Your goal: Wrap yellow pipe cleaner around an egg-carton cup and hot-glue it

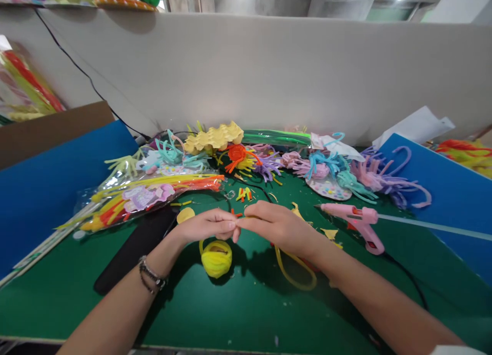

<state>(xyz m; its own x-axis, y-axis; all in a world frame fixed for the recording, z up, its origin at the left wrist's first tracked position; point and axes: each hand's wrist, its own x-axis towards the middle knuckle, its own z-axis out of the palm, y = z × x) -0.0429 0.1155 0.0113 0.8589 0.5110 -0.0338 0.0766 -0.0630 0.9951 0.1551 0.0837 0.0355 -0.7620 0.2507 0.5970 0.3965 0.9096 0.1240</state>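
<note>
My left hand [213, 225] and my right hand [279, 226] meet fingertip to fingertip above the table, both with fingers closed in a pinch. A yellow pipe cleaner [282, 270] hangs in a loop below my right hand. Under my left hand is a wound yellow pipe-cleaner ball [216, 260] with a hollow in its top. One strand rises from the ball towards my left fingers. What lies right between the fingertips is mostly hidden by the fingers.
A pink glue gun [355, 216] lies at right, its cord trailing forward. Bagged pipe cleaners [154, 193] and a black case [134, 252] are at left. Short cut pieces [244, 193], a yellow egg-carton piece [215, 137] and fuzzy pipe-cleaner shapes [323, 165] lie behind. Blue panels [65, 186] flank the table.
</note>
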